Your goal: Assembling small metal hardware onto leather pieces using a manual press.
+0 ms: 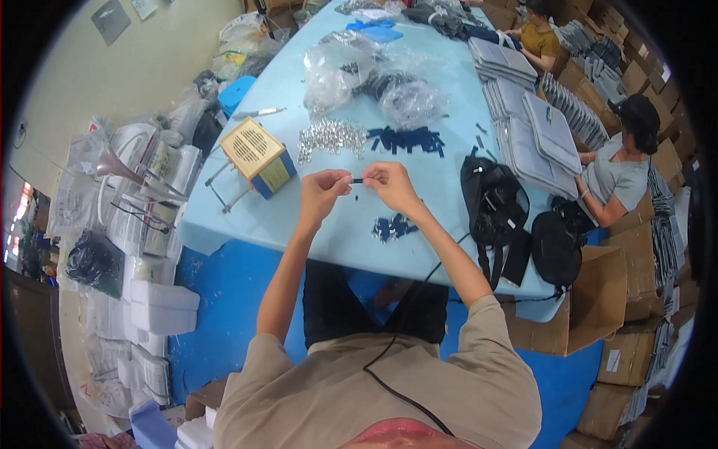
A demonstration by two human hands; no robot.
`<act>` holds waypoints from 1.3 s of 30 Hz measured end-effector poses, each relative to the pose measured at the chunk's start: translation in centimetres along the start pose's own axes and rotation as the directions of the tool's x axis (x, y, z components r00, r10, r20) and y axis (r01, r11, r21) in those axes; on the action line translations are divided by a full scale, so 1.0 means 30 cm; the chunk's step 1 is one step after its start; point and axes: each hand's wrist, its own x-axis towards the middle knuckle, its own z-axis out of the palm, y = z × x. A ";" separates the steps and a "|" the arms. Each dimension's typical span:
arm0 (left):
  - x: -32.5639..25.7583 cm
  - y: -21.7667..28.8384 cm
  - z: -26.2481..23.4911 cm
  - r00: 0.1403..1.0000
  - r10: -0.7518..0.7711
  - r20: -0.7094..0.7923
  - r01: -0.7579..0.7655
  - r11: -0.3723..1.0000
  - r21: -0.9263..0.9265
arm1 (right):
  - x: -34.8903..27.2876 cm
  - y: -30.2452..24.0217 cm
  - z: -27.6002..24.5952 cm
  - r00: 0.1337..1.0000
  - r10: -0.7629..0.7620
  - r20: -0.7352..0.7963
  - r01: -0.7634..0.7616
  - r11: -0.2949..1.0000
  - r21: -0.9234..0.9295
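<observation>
My left hand and my right hand meet over the pale blue table. Both pinch a short dark fabric strip stretched between their fingertips. Whether a metal piece is also in the left fingertips is too small to tell. Beyond my hands lies a heap of small silver metal pieces, with a pile of dark navy strips to its right. Nearer to me, by my right forearm, is a smaller pile of dark strips with silver bits. A tiny dark scrap lies just below my fingers.
A wooden-topped box with a metal frame stands left on the table. Clear plastic bags lie farther back. Black bags and stacked grey padded pieces line the right edge. Two people sit there. An open carton stands below.
</observation>
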 end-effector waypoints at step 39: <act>-0.599 -0.004 0.068 0.978 -0.211 -0.004 0.195 0.913 -0.359 | -0.620 -0.165 0.210 0.968 0.208 -0.141 -0.121 0.879 0.461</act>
